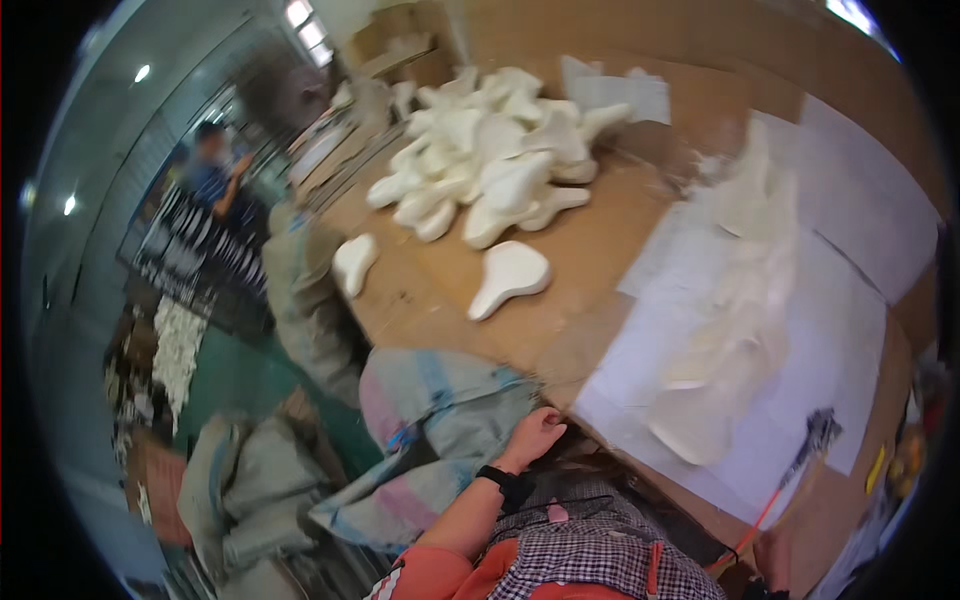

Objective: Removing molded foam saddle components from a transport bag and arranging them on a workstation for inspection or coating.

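Checked apron (600, 545) foremost, a cardboard-topped table (610, 250) bears white sheets (620, 385), heaped saddle-shaped foam pads (500, 150) a bump could topple, and a stray pad (354, 263) liable to drop off the left edge. Over the sheets, a dark-headed, orange-shafted brush-like tool (803, 458) could smear them if jerked; the right hand (776, 556) is near its shaft, the left hand (539, 431) loosely curled at the near edge, and what either grips I cannot tell

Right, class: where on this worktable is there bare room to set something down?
Bare cardboard between the foremost saddle-shaped pad and the white paper; bare paper between the cream row and the brush. Crowded: the heap of pads behind.
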The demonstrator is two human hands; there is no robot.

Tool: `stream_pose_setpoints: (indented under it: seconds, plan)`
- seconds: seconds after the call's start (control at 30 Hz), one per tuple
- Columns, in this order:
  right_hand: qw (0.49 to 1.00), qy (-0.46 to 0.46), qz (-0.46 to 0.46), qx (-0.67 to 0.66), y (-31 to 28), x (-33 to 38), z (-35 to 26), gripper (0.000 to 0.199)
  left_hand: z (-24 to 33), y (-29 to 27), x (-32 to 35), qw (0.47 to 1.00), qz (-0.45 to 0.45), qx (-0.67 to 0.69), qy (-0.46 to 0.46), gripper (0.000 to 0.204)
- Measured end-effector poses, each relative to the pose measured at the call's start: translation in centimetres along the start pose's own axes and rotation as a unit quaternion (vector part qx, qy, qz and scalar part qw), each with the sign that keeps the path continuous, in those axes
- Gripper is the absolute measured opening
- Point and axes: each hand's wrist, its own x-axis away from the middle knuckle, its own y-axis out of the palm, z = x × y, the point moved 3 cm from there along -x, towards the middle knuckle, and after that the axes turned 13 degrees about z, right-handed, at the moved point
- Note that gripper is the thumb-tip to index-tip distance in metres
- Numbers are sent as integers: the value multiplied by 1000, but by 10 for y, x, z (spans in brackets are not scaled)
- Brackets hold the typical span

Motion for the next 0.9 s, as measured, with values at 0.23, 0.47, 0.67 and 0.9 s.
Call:
stream_pose_setpoints:
  seconds: [0.23,0.47,0.67,0.9]
  plan:
    - [853,-426,-114,-281,16,-93,-352,9,-134,-161,112,932,314,69,-171,27]
    - [687,-395,-523,-313,247,-16,-511,21,-164,-236,171,802,540,160,-199,19]
    - [695,-15,-686,-213,414,74,-541,29,-236,-196,130,818,508,158,-219,19]
    - [722,-19,-642,-256,500,52,-667,14,-358,-174,93,602,264,549,-517,32]
